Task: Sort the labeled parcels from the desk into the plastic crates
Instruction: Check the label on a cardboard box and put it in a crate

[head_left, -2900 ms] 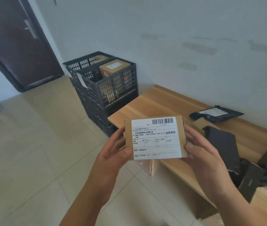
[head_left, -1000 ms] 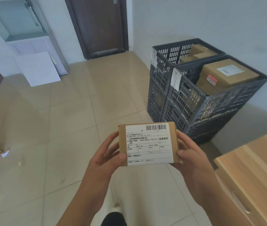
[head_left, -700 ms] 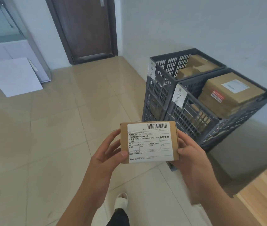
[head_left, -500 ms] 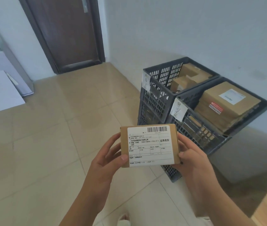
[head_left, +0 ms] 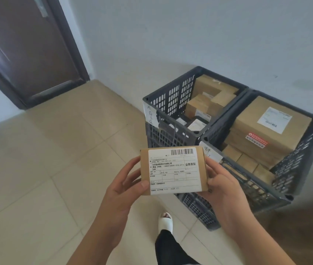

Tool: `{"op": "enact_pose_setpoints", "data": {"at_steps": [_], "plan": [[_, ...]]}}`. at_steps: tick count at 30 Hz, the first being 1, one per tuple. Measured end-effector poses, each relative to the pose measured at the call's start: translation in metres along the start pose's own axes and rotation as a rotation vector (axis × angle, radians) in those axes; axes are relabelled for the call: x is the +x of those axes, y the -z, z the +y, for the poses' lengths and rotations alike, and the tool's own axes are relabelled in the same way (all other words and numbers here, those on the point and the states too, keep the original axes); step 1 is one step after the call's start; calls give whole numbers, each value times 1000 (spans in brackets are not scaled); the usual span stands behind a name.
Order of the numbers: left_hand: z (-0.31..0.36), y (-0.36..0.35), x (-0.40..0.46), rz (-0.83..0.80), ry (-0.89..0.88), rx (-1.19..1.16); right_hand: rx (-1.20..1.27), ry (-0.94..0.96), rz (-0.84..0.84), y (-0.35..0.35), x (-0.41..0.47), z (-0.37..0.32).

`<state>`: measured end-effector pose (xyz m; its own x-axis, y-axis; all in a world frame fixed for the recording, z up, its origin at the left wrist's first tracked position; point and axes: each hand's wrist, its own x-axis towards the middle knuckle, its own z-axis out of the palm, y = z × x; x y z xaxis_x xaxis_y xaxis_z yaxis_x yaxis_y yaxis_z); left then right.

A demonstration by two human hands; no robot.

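While both hands hold it up in front of the head camera, the small cardboard parcel (head_left: 173, 170) sits level in the air, its white shipping label (head_left: 174, 169) facing me with a barcode (head_left: 182, 151) along the top edge. I see the left hand (head_left: 122, 190) gripping the parcel's left side, thumb pressed on the lower left corner of the front face and the fingers curled behind it. The right hand (head_left: 221, 190) clamps the right side the same way, thumb against the lower right edge and fingers wrapped round the back. The parcel hangs in front of the near corner of the two dark plastic crates, above the tiled floor (head_left: 56, 169) and not touching either crate. The left crate (head_left: 168, 98) stands against the wall (head_left: 190, 31) with a handwritten paper tag (head_left: 151, 115) on its near corner; inside I can make out several small cardboard boxes and a couple of flat packets, jumbled together. The right crate (head_left: 293, 169) touches it side by side and holds a large cardboard box (head_left: 266, 131) with a white label and a red sticker, with smaller boxes packed beside it. A second tag on that crate is partly hidden behind the parcel. Below the hands I see a dark trouser leg (head_left: 171, 249) and a white slipper (head_left: 165, 219) on the tiles. A dark brown door (head_left: 23, 48) fills the upper left.
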<state>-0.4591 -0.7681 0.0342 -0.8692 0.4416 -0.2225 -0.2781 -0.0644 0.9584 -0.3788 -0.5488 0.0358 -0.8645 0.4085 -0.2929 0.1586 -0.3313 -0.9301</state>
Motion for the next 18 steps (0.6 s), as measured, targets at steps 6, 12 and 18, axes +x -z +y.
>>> {"op": "enact_pose_setpoints", "data": {"at_steps": [6, 12, 18], "plan": [[40, -3, 128, -45, 20, 77, -5, 2, 19, -4, 120, -35], [65, -2, 230, -129, 66, 138, -23, 20, 16, -8, 211, -71], [81, 8, 328, -286, 158, 212, -73, 34, 108, -12, 279, -85]]}}
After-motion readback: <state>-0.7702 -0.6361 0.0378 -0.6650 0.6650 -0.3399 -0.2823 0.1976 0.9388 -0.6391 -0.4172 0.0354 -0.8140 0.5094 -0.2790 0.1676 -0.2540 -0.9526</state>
